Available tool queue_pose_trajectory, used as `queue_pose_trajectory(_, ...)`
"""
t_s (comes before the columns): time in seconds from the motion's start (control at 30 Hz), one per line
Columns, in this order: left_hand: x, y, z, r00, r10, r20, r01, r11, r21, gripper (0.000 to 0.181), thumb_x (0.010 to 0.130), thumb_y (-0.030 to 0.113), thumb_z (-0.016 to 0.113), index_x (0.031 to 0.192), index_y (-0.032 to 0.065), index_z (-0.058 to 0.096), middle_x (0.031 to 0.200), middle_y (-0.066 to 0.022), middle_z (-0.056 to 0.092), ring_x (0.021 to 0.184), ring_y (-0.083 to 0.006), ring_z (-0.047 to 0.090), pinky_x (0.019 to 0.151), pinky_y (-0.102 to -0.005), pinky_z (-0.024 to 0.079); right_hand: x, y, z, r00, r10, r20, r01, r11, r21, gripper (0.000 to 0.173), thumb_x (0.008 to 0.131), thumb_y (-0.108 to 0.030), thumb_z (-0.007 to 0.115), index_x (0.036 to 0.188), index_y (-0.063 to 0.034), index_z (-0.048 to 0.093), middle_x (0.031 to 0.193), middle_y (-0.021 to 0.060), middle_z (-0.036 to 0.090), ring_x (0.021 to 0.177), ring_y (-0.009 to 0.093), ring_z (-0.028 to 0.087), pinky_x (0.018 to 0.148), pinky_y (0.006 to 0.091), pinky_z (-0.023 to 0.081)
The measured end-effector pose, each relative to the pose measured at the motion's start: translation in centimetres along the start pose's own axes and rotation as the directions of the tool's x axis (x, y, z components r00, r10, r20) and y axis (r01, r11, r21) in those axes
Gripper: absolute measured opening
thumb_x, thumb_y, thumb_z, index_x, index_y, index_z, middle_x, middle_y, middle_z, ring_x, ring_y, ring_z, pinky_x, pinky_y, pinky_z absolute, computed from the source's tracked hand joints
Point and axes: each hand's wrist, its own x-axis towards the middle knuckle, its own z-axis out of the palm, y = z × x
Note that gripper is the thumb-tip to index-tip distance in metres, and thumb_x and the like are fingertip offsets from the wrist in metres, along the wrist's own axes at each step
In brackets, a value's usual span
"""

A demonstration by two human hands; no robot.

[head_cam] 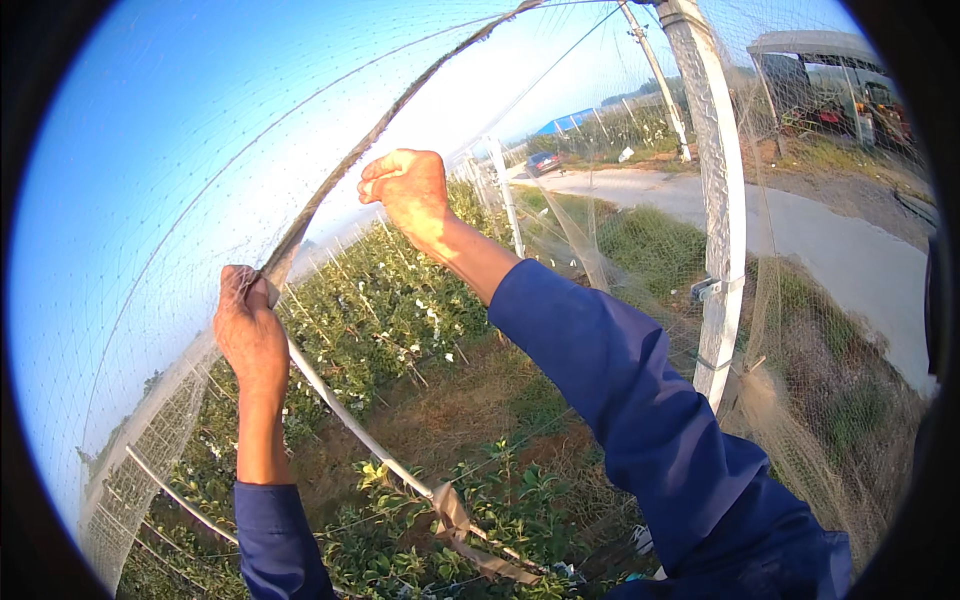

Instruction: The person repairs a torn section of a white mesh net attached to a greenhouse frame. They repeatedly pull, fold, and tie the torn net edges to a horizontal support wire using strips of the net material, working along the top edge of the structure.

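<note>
My left hand (253,330) is raised at the left, its thumb and fingers closed on the mesh netting (172,247) at its dark, bunched edge (360,154). That edge runs from my grip up to the top of the view. Just below the grip, a pale slender pole (352,412) slopes down to the right, with a brown strip (450,514) wrapped around it. My right hand (411,193) is up near the middle, right of the bunched edge and apart from it. Its fingers are curled against the thumb; no object shows in them, though a thin strand could be hidden.
A thick whitish post (712,187) with metal clamps stands at the right, more netting (810,420) hanging beside it. Leafy fruit trees (390,315) grow in rows below. Beyond the net are a paved road (825,225), a car (541,163), a utility pole (660,82) and an open shed (817,49).
</note>
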Motion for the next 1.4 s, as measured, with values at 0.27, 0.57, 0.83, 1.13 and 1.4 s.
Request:
queue_pose_trajectory(0.27, -0.6, 0.0, -1.7, 0.999, -0.006, 0.032, -0.003, 0.962, 0.273, 0.011, 0.099, 0.021, 0.062, 0.100, 0.0111, 0.065, 0.072, -0.0158, 0.066, 0.071, -0.0404, 0.066, 0.063, -0.0485, 0.049, -1.0, 0.6, -0.3, 0.995, -0.033, -0.094, 0.007, 0.963, -0.270, 0.035, 0.078, 0.010, 0.072, 0.113, 0.0106, 0.065, 0.107, 0.0191, 0.071, 0.098, 0.023, 0.069, 0.086, 0.0315, 0.058)
queue_pose_trajectory(0.57, -4.8, -1.9, -0.2, 0.997, 0.035, 0.068, -0.026, 0.992, -0.120, 0.020, 0.100, 0.028, 0.067, 0.097, 0.0085, 0.065, 0.063, -0.0074, 0.054, 0.055, -0.0161, 0.051, 0.055, -0.0332, 0.045, -9.2, -1.2, -1.4, 0.948, 0.301, -0.108, -0.319, 0.903, -0.288, 0.037, 0.085, 0.001, 0.071, 0.120, 0.0109, 0.065, 0.104, 0.0170, 0.073, 0.093, 0.022, 0.069, 0.083, 0.0318, 0.055)
queue_pose_trajectory(0.83, -9.8, 0.6, 0.5, 0.980, 0.153, 0.129, -0.118, 0.962, -0.247, 0.011, 0.099, 0.013, 0.068, 0.103, 0.0034, 0.067, 0.080, -0.0037, 0.066, 0.070, -0.0089, 0.054, 0.066, -0.0256, 0.048, -12.4, -2.2, 0.9, 0.801, 0.381, 0.461, -0.485, 0.865, 0.128, 0.039, 0.101, -0.008, 0.059, 0.136, 0.0105, 0.055, 0.106, 0.0179, 0.072, 0.072, 0.014, 0.064, 0.053, 0.0228, 0.048)
queue_pose_trajectory(1.13, -8.3, 2.0, 1.6, 0.837, 0.546, -0.022, -0.545, 0.837, 0.058, 0.047, 0.076, -0.003, 0.073, 0.121, 0.0063, 0.064, 0.117, -0.0106, 0.063, 0.104, -0.0327, 0.061, 0.092, -0.0458, 0.047, -12.2, -2.2, -1.2, 0.859, 0.442, 0.257, -0.422, 0.897, -0.132, 0.016, 0.100, -0.006, 0.059, 0.106, 0.0063, 0.068, 0.081, 0.0086, 0.068, 0.059, 0.010, 0.060, 0.050, 0.0228, 0.048)
queue_pose_trajectory(1.4, -1.5, 3.0, 4.6, 0.756, 0.655, 0.012, -0.633, 0.726, 0.269, 0.075, 0.066, 0.007, 0.086, 0.134, 0.0088, 0.054, 0.136, -0.0118, 0.055, 0.125, -0.0333, 0.052, 0.106, -0.0476, 0.041, -12.4, -1.9, -1.1, 0.864, 0.384, 0.325, -0.349, 0.923, -0.161, 0.015, 0.099, -0.005, 0.058, 0.102, 0.0060, 0.068, 0.079, 0.0083, 0.068, 0.059, 0.011, 0.063, 0.050, 0.0228, 0.048)
